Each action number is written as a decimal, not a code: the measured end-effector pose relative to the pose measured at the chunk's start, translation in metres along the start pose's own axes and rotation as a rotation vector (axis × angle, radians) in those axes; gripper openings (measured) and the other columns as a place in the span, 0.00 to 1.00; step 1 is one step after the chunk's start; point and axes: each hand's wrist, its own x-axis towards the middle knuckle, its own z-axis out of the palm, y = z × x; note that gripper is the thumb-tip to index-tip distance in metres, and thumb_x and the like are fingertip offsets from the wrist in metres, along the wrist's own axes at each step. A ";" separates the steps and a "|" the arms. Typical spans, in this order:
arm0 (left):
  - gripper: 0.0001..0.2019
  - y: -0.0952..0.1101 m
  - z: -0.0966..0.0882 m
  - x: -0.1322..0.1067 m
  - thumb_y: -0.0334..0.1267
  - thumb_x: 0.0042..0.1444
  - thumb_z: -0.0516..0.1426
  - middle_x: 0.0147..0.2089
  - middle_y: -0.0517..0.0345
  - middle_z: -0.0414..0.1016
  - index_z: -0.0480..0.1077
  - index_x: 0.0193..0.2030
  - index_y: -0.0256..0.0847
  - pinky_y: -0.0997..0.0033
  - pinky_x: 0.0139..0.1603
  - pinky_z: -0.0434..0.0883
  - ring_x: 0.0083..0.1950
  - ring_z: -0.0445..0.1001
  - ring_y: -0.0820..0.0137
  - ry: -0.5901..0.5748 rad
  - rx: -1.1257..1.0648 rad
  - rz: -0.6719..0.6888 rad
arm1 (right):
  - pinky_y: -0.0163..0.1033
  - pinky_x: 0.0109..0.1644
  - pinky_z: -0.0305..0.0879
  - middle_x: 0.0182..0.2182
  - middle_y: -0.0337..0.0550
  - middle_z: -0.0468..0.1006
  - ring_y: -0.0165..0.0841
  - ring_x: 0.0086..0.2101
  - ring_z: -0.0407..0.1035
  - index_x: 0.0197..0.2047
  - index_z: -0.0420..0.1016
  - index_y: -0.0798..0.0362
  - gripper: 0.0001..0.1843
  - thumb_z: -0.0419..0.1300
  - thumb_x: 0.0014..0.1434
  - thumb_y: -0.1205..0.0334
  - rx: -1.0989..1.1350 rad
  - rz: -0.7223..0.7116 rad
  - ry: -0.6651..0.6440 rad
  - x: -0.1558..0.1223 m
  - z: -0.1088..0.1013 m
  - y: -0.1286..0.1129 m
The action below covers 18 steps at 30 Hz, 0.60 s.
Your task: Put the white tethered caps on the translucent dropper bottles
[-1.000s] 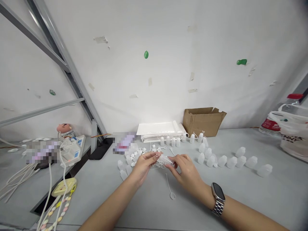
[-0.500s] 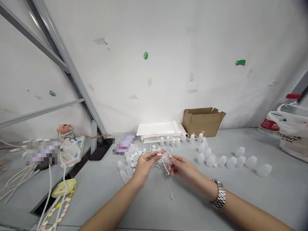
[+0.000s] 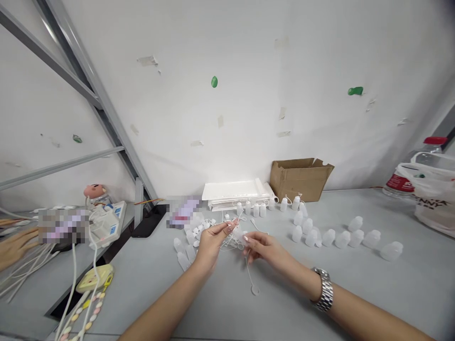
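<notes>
Above the middle of the grey table, my left hand [image 3: 211, 241] pinches a thin white cord [image 3: 241, 215] between thumb and fingers. My right hand [image 3: 263, 246] has its fingertips closed on a small translucent plastic bottle [image 3: 239, 235]; its outline is partly hidden by the fingers. Behind and beneath the hands lies a tangle of white cords and caps [image 3: 227, 244]. One cord with a flat ring end [image 3: 255, 289] trails toward me. Left of my left hand lie several loose translucent bottles [image 3: 182, 260].
Several uncapped bottles [image 3: 342, 239] spread to the right. Capped, corded bottles [image 3: 256, 210] stand before a white stack [image 3: 234, 192] and a cardboard box [image 3: 300, 180]. A plastic bag [image 3: 435, 203] is far right. At far left, another person's hand [image 3: 17, 246] is near cables.
The cord in my left hand now points up rather than hanging down. My right hand has shifted slightly left. Another person's hand has come into view at the far left.
</notes>
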 end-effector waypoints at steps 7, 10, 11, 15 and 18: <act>0.12 0.002 0.001 -0.002 0.41 0.46 0.61 0.48 0.53 0.75 0.76 0.38 0.41 0.61 0.59 0.57 0.56 0.66 0.59 -0.034 0.104 0.041 | 0.34 0.29 0.61 0.20 0.35 0.71 0.25 0.19 0.65 0.27 0.68 0.57 0.17 0.62 0.48 0.50 0.105 0.042 -0.080 -0.003 0.002 0.000; 0.11 0.003 0.000 -0.001 0.42 0.48 0.59 0.44 0.53 0.77 0.76 0.36 0.40 0.61 0.59 0.57 0.54 0.68 0.60 -0.078 0.107 0.056 | 0.34 0.28 0.61 0.18 0.37 0.70 0.25 0.19 0.64 0.30 0.70 0.58 0.18 0.58 0.53 0.49 0.246 0.146 -0.222 -0.005 0.002 0.002; 0.11 0.003 0.000 -0.001 0.42 0.48 0.59 0.43 0.53 0.77 0.76 0.36 0.39 0.60 0.58 0.57 0.54 0.68 0.59 -0.079 0.113 0.055 | 0.34 0.29 0.61 0.19 0.38 0.71 0.25 0.19 0.65 0.31 0.70 0.58 0.19 0.57 0.53 0.48 0.241 0.146 -0.213 -0.005 0.003 0.002; 0.12 0.003 0.001 -0.002 0.42 0.48 0.58 0.43 0.51 0.77 0.76 0.36 0.37 0.60 0.57 0.59 0.53 0.69 0.58 -0.051 0.155 0.051 | 0.37 0.31 0.63 0.24 0.39 0.73 0.28 0.22 0.68 0.28 0.69 0.57 0.19 0.62 0.47 0.47 0.079 0.027 -0.025 -0.002 0.004 0.004; 0.10 0.004 0.003 -0.003 0.41 0.49 0.58 0.42 0.52 0.78 0.76 0.34 0.38 0.62 0.56 0.60 0.52 0.69 0.59 -0.059 0.179 0.062 | 0.36 0.31 0.61 0.22 0.37 0.72 0.27 0.22 0.67 0.26 0.68 0.57 0.17 0.66 0.44 0.52 0.068 -0.006 0.033 -0.001 0.002 0.004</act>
